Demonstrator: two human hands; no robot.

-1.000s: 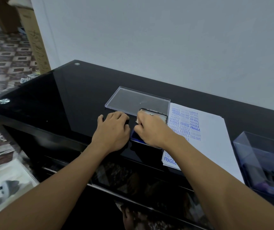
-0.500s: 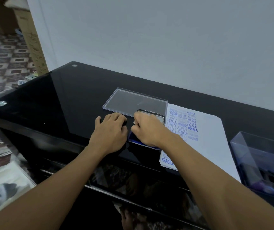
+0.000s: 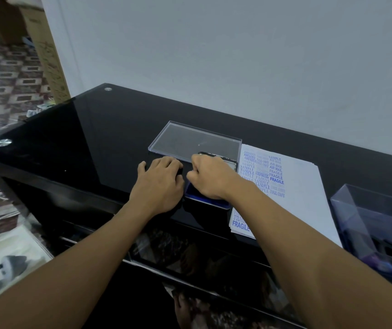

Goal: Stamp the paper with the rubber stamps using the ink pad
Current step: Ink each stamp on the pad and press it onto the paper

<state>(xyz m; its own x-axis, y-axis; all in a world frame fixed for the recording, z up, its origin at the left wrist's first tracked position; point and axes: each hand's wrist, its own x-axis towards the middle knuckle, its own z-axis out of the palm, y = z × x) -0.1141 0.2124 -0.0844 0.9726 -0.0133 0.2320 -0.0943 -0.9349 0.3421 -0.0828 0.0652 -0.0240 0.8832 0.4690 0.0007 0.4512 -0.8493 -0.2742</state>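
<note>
An ink pad (image 3: 205, 200) with a blue inked surface lies open on the black glass table (image 3: 90, 138), its metal lid (image 3: 232, 163) tilted up behind. My right hand (image 3: 210, 178) is pressed down on the pad with its fingers curled round a small rubber stamp, which the hand almost entirely hides. My left hand (image 3: 159, 184) lies flat on the table against the pad's left side, fingertips on a dark edge there. Right of the pad lies white paper (image 3: 306, 191) bearing several blue stamp prints such as SAMPLE, AIR MAIL and FRAGILE.
A clear plastic lid (image 3: 190, 138) lies flat just behind the hands. A clear plastic box (image 3: 370, 224) with dark items inside stands at the table's right edge. The table's front edge runs just below my wrists. A wall rises behind; cardboard boxes stand at the far left.
Both hands stay where they were, the right on the ink pad and the left beside it. Only the view has shifted slightly.
</note>
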